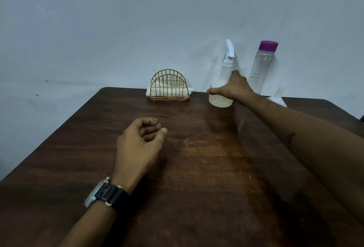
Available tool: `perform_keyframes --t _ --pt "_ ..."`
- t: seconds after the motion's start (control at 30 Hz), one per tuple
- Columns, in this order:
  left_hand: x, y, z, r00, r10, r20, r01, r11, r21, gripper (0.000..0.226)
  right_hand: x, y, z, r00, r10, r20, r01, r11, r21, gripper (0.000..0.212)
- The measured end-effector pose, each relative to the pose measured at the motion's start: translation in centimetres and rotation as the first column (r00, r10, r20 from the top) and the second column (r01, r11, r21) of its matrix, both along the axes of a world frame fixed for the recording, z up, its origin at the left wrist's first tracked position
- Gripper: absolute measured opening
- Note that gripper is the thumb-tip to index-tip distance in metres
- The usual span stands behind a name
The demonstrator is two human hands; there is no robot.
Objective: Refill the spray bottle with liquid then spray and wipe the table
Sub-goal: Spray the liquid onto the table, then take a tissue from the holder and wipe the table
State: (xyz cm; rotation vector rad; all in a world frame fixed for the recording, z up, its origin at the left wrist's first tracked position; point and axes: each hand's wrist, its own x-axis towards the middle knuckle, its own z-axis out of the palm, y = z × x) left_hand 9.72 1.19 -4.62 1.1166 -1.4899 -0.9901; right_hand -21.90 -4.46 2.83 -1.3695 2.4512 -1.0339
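Table (197,168): dark wood, pale wall behind its far edge.

Far edge, left to right:
- gold wire napkin holder (169,78), white napkins (167,91) stacked in it
- spray bottle (226,73), upright, translucent, white trigger head, a little pale liquid at the bottom
- clear bottle (261,71) with a purple cap, upright, just right of the spray bottle and further back
- white cone, probably a funnel (278,99), mostly hidden behind the right forearm

The right forearm crosses the table's right side and blocks the base of the clear bottle.

Right hand (235,88): on the spray bottle's lower body. Thumb lies across the front, spread wide to the left. Fingers go round the back, out of sight. The grip holds the bottle, which stands on the table.

Left hand (139,140): rests mid-table, well apart from everything. Fingers are loosely curled, thumb alongside them; the grip holds nothing. Black-strapped watch (104,192) on that wrist.

Count: 2 bottles (1 spray, 1 capped), 1 napkin holder, 1 cone, 1 watch, 2 hands.
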Motion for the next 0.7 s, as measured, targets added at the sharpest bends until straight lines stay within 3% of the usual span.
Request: perform_keyframes --t 0.13,0.2,0.27,0.33,0.4,0.47,0.57,0.7 --pt "-0.2 0.4 0.1 1.0 -0.008 0.025 0.008 1.0 -0.028 0.019 0.8 0.1 0.3 0.997 -0.044 0.069 0.039 0.997 0.062 0.126" --pt "-0.2 0.5 -0.1 1.0 -0.008 0.018 0.009 0.999 -0.033 0.019 2.8 1.2 -0.3 0.988 -0.154 0.026 0.154 0.988 -0.005 0.124" --pt "-0.2 0.5 -0.1 1.0 -0.006 0.014 0.007 0.999 -0.033 0.018 4.7 2.3 -1.7 0.949 -0.222 -0.225 0.159 0.951 -0.266 0.095" --pt "-0.3 0.4 0.0 1.0 -0.007 0.016 0.008 0.999 -0.035 0.018 6.0 2.8 -2.8 0.857 -0.106 -0.504 -0.096 0.928 -0.359 0.059" --pt "-0.3 0.4 0.1 1.0 -0.011 0.016 0.012 0.999 -0.042 0.017 6.2 1.7 -2.9 0.82 0.158 -0.55 -0.311 0.93 -0.196 0.034" --pt "-0.3 0.4 0.1 1.0 -0.009 0.012 0.01 0.999 -0.043 0.017 6.1 -0.5 -2.7 0.829 0.296 -0.474 -0.34 0.941 -0.007 0.034" --pt "-0.2 0.4 0.2 1.0 -0.001 0.013 0.001 0.999 -0.043 0.017 6.1 -3.6 -2.4 0.83 0.291 -0.476 -0.261 0.956 0.13 0.037" --pt "-0.2 0.4 0.2 1.0 -0.01 0.007 0.01 0.999 -0.046 0.017 6.0 -5.8 -1.9 0.804 0.277 -0.526 -0.214 0.96 0.178 0.036"
